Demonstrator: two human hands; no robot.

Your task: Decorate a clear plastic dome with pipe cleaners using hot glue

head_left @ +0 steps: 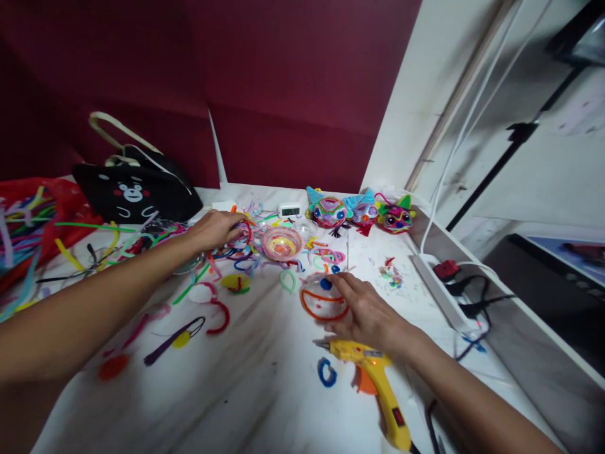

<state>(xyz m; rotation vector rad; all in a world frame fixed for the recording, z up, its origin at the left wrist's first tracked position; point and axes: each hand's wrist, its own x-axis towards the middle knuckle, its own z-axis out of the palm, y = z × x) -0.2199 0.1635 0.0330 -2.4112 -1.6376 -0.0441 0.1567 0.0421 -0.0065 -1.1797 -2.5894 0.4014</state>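
Note:
My left hand (218, 228) reaches far forward into a heap of coloured pipe cleaners (236, 249), its fingers curled down onto the strands. My right hand (366, 310) rests on a clear plastic dome (322, 296) that carries an orange pipe-cleaner ring and a blue dot, holding it against the table with thumb and fingers. A yellow glue gun (378, 384) lies just under my right wrist. A clear bowl (282, 243) with coloured coils inside stands between the two hands.
Three finished pipe-cleaner masks (362, 213) lean at the back wall beside a small digital clock (289, 210). A black bear bag (137, 189) and a red bag (42, 214) of pipe cleaners sit at the left. A power strip (442, 287) with cables lies at the right edge.

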